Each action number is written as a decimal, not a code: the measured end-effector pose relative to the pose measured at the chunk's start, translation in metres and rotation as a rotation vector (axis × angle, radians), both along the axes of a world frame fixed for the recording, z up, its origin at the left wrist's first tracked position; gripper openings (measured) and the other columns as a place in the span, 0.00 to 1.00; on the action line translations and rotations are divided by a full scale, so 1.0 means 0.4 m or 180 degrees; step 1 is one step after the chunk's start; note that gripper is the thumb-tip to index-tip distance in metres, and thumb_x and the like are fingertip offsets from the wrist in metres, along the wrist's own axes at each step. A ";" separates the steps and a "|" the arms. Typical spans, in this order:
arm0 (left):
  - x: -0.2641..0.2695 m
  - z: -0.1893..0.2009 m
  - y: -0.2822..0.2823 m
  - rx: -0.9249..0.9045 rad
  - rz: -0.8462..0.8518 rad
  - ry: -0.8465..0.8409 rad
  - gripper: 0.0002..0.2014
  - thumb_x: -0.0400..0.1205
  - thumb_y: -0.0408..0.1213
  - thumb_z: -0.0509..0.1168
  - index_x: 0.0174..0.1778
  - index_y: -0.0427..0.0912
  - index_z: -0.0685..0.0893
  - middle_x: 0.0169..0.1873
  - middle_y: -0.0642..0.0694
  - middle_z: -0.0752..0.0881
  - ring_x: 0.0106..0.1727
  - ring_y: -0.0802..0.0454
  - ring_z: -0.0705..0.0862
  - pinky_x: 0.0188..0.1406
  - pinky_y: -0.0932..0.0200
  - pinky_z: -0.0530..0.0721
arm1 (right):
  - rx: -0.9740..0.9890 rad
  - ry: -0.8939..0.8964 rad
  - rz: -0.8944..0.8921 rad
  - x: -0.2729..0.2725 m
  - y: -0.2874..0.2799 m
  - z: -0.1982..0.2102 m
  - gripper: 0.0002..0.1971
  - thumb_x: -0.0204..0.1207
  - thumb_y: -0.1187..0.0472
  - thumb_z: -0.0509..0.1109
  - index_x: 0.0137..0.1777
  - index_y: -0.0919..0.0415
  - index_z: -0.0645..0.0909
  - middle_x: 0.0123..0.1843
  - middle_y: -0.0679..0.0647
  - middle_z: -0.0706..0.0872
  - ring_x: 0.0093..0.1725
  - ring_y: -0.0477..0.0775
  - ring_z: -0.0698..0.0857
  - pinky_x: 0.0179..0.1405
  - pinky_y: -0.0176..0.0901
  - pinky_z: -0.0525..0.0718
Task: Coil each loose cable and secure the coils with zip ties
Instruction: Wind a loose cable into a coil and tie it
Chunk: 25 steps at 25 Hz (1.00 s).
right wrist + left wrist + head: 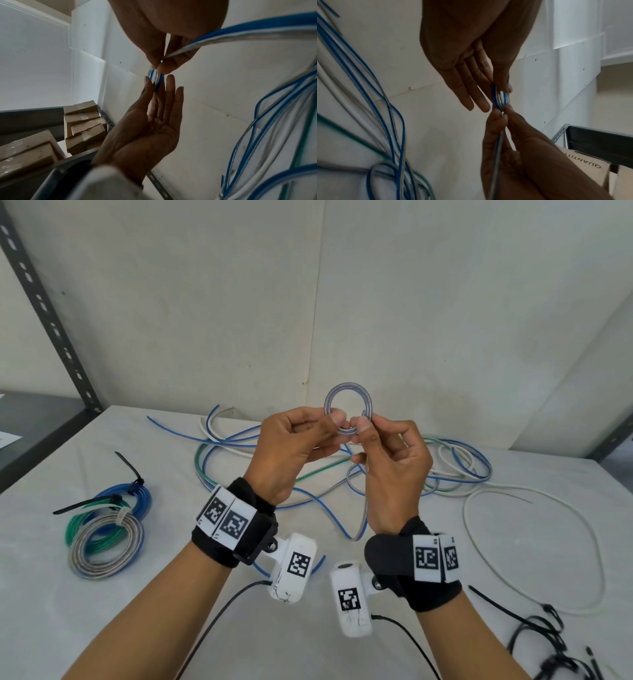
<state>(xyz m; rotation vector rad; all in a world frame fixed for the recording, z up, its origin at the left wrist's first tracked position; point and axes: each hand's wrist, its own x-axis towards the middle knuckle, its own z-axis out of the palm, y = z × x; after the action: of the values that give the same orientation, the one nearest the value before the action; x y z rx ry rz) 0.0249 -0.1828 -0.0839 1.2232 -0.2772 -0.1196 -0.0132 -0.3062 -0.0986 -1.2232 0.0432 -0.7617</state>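
Both hands are raised over the table (164, 604) and hold a small coil (348, 405) of blue-and-clear flat cable. My left hand (334, 422) pinches the coil's lower left between thumb and forefinger; in the left wrist view its other fingers (467, 94) lie straight beside the coil (500, 99). My right hand (363, 428) pinches the coil's lower right where the tail leaves it. The tail (363, 508) hangs down past the right palm to the table. In the right wrist view the coil (156, 79) shows edge-on between both hands.
A tangle of loose blue, green and white cables (455, 467) lies behind the hands. A long white cable (534, 542) loops at the right. Three tied coils (106, 529) sit at the left. Black zip ties (548, 635) lie at the front right. Shelf upright (44, 313) stands far left.
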 end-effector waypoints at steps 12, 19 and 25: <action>0.028 0.019 0.077 0.2682 -0.0316 -0.1511 0.07 0.75 0.39 0.81 0.46 0.43 0.95 0.34 0.50 0.93 0.35 0.56 0.91 0.48 0.49 0.90 | -0.2906 0.0597 0.1048 -0.005 -0.140 0.028 0.03 0.75 0.62 0.81 0.44 0.51 0.92 0.39 0.46 0.91 0.41 0.47 0.88 0.34 0.38 0.76; 0.022 0.024 0.081 0.2734 -0.0461 -0.1571 0.09 0.75 0.39 0.81 0.50 0.45 0.95 0.36 0.50 0.94 0.38 0.59 0.92 0.48 0.56 0.90 | -0.3036 0.0681 0.1169 -0.016 -0.147 0.047 0.05 0.75 0.61 0.81 0.42 0.50 0.90 0.41 0.47 0.93 0.45 0.48 0.90 0.45 0.55 0.85; 0.019 0.030 0.079 0.2159 -0.0061 -0.1523 0.05 0.78 0.36 0.78 0.47 0.41 0.93 0.35 0.45 0.93 0.39 0.50 0.93 0.47 0.48 0.92 | -0.2629 0.0498 0.1004 -0.013 -0.153 0.053 0.08 0.79 0.65 0.76 0.52 0.50 0.90 0.45 0.46 0.93 0.44 0.46 0.90 0.42 0.51 0.90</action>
<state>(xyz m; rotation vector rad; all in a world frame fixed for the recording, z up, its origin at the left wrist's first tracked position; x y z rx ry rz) 0.0325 -0.1511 -0.0719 1.9211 -0.7031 0.0756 -0.0183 -0.3672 -0.0773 -2.0122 -0.3617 -0.3986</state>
